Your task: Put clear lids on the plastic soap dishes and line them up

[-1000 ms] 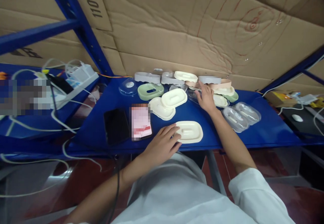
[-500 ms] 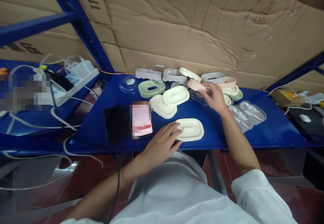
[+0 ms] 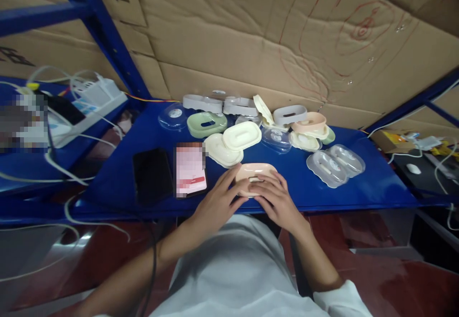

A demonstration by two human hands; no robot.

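Note:
A peach-coloured oval soap-dish part point(image 3: 258, 168) is near the front edge of the table, with a slot in its middle. My left hand point(image 3: 219, 201) holds its left side, fingers bent over the rim. My right hand point(image 3: 278, 203) grips its right side, with fingers reaching across the slot. The cream base seen there earlier is mostly hidden beneath the peach part and my hands. Just beyond lie two cream bases point(image 3: 242, 136), one overlapping the other. A green soap dish point(image 3: 195, 128) stands behind them.
Grey dishes point(image 3: 289, 114), another peach dish point(image 3: 311, 122) and clear lids point(image 3: 276, 139) line the cardboard wall. Clear lids point(image 3: 328, 169) lie on the right. A phone with a lit screen point(image 3: 191, 171) and a black phone point(image 3: 152, 176) are on the left, beside cables.
My right hand has brought the peach part from the back pile to the front, onto the spot of the cream base. My left hand now holds it too. The view has shifted slightly.

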